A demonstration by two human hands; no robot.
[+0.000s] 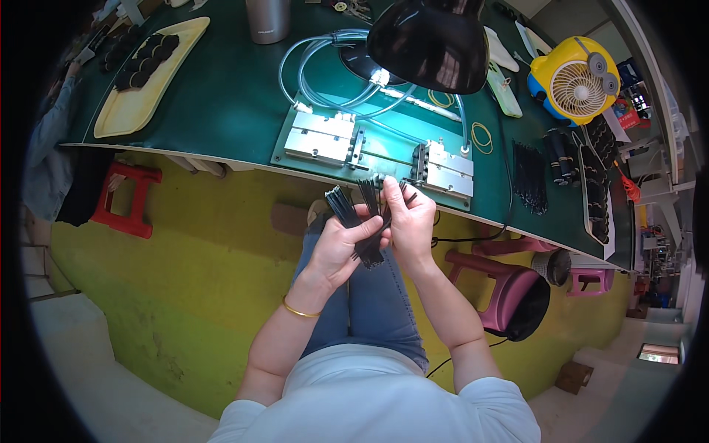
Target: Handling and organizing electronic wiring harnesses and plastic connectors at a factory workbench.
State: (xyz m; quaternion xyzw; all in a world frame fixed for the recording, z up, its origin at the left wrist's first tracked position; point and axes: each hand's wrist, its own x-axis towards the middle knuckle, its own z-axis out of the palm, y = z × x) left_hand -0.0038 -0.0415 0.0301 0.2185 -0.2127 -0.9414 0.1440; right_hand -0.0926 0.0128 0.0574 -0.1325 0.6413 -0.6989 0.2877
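A bundle of thin black wires [342, 204] is gripped in my left hand [336, 247], its ends fanned out above the fingers. My right hand [408, 218] is closed beside it, thumb and fingers pinched on more of the black wires, some of which stick up between the two hands. Both hands are just in front of the table's near edge, over my lap. Right behind them stands a metal fixture on a green plate [314, 162], with one silver block [320, 138] on the left and another silver block [449, 168] on the right.
A black lamp [428, 40] hangs over the fixture and its clear air hoses [301, 63]. Left is a cream tray [122, 114] with black coils. Right are a yellow fan [580, 81], loose black wires [529, 177] and black bundles [559, 156]. A pink stool [502, 288] stands below the table.
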